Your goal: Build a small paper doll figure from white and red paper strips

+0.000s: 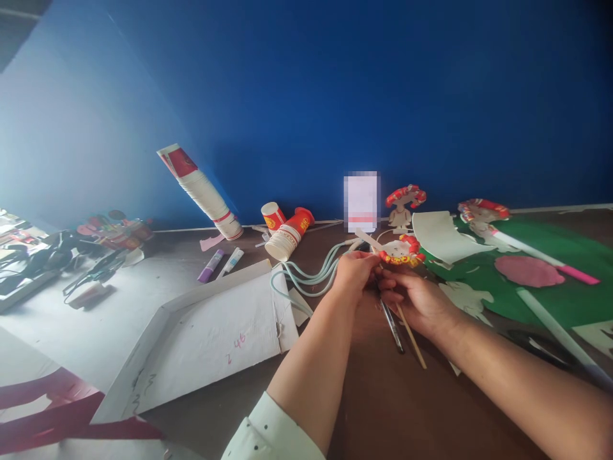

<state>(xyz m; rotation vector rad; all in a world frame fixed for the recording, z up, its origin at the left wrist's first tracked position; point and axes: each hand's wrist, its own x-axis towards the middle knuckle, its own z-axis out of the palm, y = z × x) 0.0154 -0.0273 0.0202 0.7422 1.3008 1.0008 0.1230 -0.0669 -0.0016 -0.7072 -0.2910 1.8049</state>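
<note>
A white paper cutout (395, 248) edged with red and yellow pieces is held up in front of me. My left hand (357, 273) is closed, its fingertips pinching the cutout's lower left side beside a narrow white strip (368, 241). My right hand (414, 295) is closed too, with bent fingers at the cutout's lower edge; its fingertips are partly hidden. Below the hands, a thin wooden stick (412, 338) and a dark pen-like tool (393, 327) slant down over the brown table. Whether the stick is held or lies there, I cannot tell.
Two similar decorated cutouts, one figure (402, 207) and another (481, 214), stand behind. Green paper (531, 246) and a pink-ended marker (550, 259) are right. Left are a white cardboard lid (211, 338), pale cable (316, 281), a paper cup stack (205, 198) and glue sticks (211, 265).
</note>
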